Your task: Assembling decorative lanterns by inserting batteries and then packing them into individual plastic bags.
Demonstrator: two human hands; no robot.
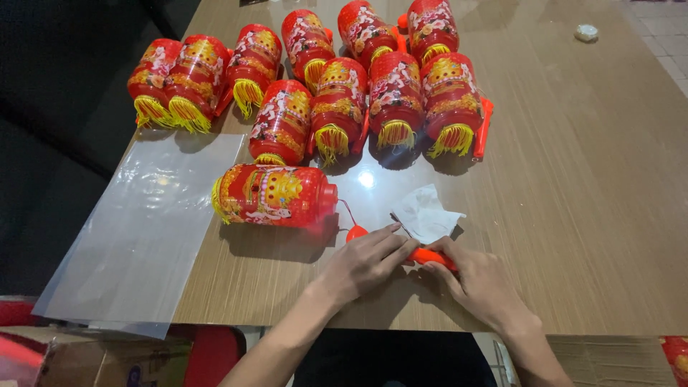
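Observation:
A red and gold toy lantern (274, 195) with a yellow fringe lies on its side on the wooden table (588, 215). A thin cord runs from it to an orange stick handle (428, 256). My right hand (479, 284) grips that handle near the table's front edge. My left hand (367, 259) lies flat beside it, fingers resting on the handle's left part next to an orange knob (356, 233). A crumpled white tissue (426, 212) lies just beyond my fingers.
Several more red lanterns (337, 107) lie in rows at the back of the table. A clear plastic sheet (143, 229) hangs over the left edge. A small white object (586, 32) sits far right. A cardboard box (100, 358) stands below left.

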